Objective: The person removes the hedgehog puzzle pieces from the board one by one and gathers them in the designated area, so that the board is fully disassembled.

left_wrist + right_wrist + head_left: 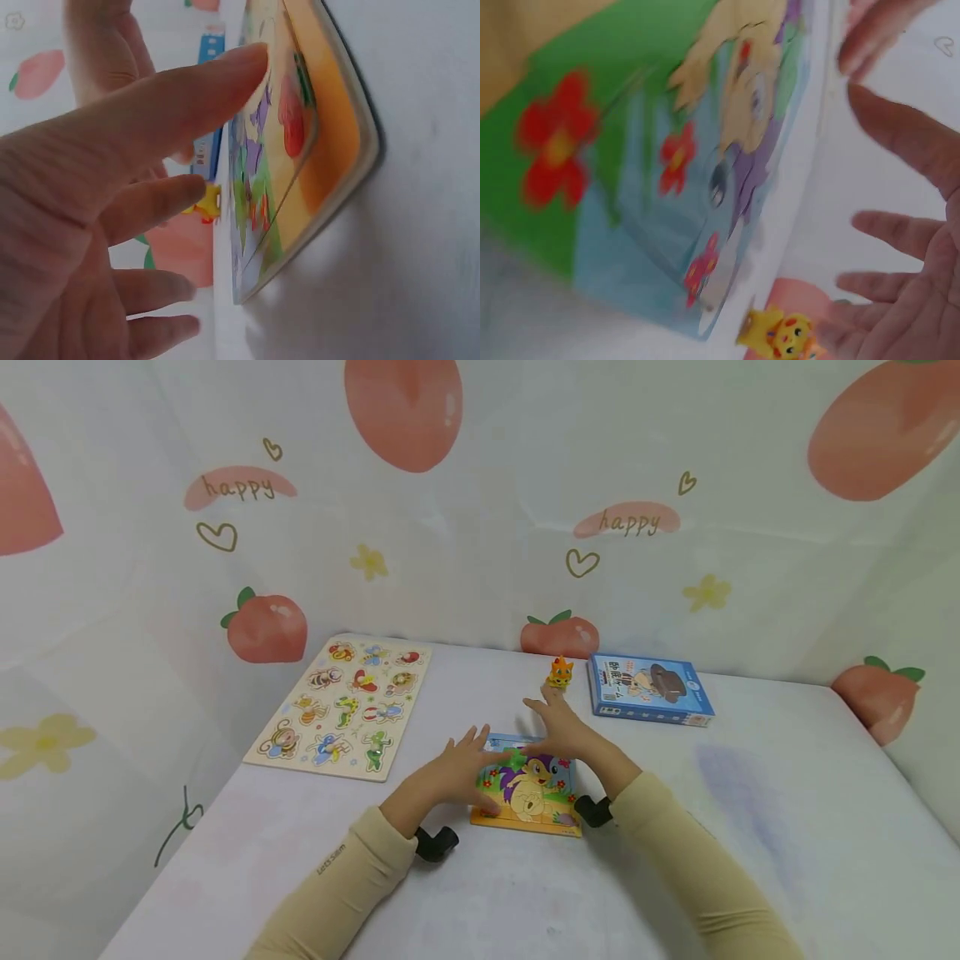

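A rectangular picture puzzle, flat and shallow, with a purple-and-cream hedgehog, red flowers and an orange lower border (pixel 528 797), lies face up on the white tabletop (pixel 795 793), between the person's two hands. The left hand (pixel 459 774) is over its left side, the grip wide, fingers spread and holding nothing; the thumb extends over the puzzle's face, and whether it touches cannot be told. The right hand (pixel 564 731) is over the far right part, its grip also wide, with fingers apart and nothing held. In the head view its raised fingertips reach the base of a small orange-and-yellow animal figurine (pixel 561 672) standing beyond the puzzle; contact cannot be told.

To the right of the figurine lies a blue printed cardboard box (pixel 651 689) with a figure in a brown hat. Well to the left of the puzzle is a pale rectangular board with colourful insect and animal shapes (pixel 343 693). Beige sleeves (pixel 345 893) cover both forearms. Behind everything hangs a white cloth printed with peaches (pixel 480 552).
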A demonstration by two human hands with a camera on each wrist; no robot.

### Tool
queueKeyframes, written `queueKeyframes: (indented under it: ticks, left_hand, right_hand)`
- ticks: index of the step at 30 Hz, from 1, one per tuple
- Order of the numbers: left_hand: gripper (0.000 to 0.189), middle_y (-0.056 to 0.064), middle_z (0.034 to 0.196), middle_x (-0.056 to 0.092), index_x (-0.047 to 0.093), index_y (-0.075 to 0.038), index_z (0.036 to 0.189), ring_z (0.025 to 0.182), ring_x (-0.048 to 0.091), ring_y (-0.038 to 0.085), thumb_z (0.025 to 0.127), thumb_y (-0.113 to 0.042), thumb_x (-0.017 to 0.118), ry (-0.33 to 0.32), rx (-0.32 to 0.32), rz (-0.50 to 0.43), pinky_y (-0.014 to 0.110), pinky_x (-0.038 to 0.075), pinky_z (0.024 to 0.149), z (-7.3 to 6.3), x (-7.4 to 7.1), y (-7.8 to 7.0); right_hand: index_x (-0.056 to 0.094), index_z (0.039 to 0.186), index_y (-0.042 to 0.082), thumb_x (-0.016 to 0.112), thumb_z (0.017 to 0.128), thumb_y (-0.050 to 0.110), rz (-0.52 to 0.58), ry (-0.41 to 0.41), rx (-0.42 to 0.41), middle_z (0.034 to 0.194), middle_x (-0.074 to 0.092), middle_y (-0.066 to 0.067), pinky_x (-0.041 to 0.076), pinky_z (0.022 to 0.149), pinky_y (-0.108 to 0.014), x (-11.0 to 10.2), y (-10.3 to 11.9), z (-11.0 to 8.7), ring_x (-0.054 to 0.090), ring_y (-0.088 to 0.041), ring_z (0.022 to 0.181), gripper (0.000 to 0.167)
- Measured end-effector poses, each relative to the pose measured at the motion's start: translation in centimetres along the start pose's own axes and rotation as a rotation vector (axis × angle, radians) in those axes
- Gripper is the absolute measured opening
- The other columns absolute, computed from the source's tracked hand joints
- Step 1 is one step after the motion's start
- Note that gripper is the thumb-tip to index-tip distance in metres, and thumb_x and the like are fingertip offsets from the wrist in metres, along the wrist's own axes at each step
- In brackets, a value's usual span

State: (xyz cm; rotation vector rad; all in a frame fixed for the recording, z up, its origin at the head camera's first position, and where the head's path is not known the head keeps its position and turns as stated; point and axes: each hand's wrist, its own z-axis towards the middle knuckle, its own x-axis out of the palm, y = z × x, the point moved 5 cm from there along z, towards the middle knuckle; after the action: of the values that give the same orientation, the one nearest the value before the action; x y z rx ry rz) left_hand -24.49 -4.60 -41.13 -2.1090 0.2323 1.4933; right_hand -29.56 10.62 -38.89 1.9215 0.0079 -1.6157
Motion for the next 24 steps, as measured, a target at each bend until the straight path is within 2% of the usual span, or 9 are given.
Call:
queueKeyframes:
  ticks: [4, 7, 9, 12, 16, 24]
  left_hand:
    - [0.077, 0.02, 0.155, 0.016, 0.045, -0.026, 0.139, 0.143, 0.015, 0.037, 0.072, -0.045, 0.077, 0.056, 0.013, -0.061, 0.055, 0.024, 0.112, 0.0, 0.7, 0.0]
    - [0.077, 0.02, 0.154, 0.018, 0.044, -0.026, 0.14, 0.142, 0.02, 0.036, 0.073, -0.043, 0.077, 0.088, 0.007, -0.09, 0.05, 0.028, 0.112, 0.0, 1.0, 0.0]
    - [0.077, 0.02, 0.153, 0.019, 0.044, -0.026, 0.14, 0.142, 0.022, 0.035, 0.073, -0.043, 0.077, 0.094, 0.005, -0.106, 0.049, 0.028, 0.112, -0.1, 1.0, 0.0]
    - [0.074, 0.02, 0.153, 0.02, 0.046, -0.025, 0.139, 0.142, 0.021, 0.034, 0.073, -0.042, 0.077, 0.091, 0.007, -0.113, 0.049, 0.027, 0.113, -0.2, 0.9, 0.0]
    - [0.071, 0.02, 0.153, 0.02, 0.05, -0.022, 0.136, 0.143, 0.018, 0.034, 0.074, -0.042, 0.076, 0.086, 0.017, -0.116, 0.049, 0.026, 0.113, -0.2, 1.0, 0.1]
    - [0.072, 0.021, 0.154, 0.017, 0.049, -0.02, 0.137, 0.143, 0.016, 0.034, 0.074, -0.043, 0.075, 0.09, 0.022, -0.113, 0.049, 0.026, 0.113, -0.4, 1.2, 0.0]
  right_hand:
    - [0.045, 0.135, 0.0, 0.073, 0.081, 0.021, 0.083, 0.078, -0.005, 0.143, 0.036, -0.025, 0.031, 0.108, -0.054, 0.4, 0.3, 0.5, 0.032, -0.041, 0.134, 0.065]
    - [0.054, 0.127, -0.001, 0.071, 0.082, 0.018, 0.146, 0.124, -0.007, 0.126, 0.054, -0.02, 0.044, 0.1, -0.045, 0.9, 0.4, 1.0, 0.051, -0.034, 0.118, 0.052]
    - [0.059, 0.12, -0.001, 0.071, 0.082, 0.016, 0.187, 0.143, -0.003, 0.114, 0.061, -0.016, 0.05, 0.092, -0.039, 1.3, 0.4, 1.5, 0.059, -0.028, 0.104, 0.044]
    - [0.064, 0.112, -0.001, 0.072, 0.081, 0.015, 0.241, 0.153, -0.005, 0.102, 0.066, -0.013, 0.053, 0.083, -0.033, 1.7, 0.6, 2.1, 0.061, -0.021, 0.091, 0.036]
    - [0.066, 0.107, -0.001, 0.072, 0.081, 0.014, 0.294, 0.162, 0.001, 0.095, 0.067, -0.011, 0.053, 0.078, -0.029, 2.3, 0.6, 2.7, 0.059, -0.016, 0.082, 0.031]
    - [0.068, 0.102, -0.001, 0.071, 0.081, 0.011, 0.367, 0.168, 0.028, 0.094, 0.068, -0.011, 0.053, 0.077, -0.027, 3.4, 0.5, 3.2, 0.059, -0.014, 0.081, 0.024]
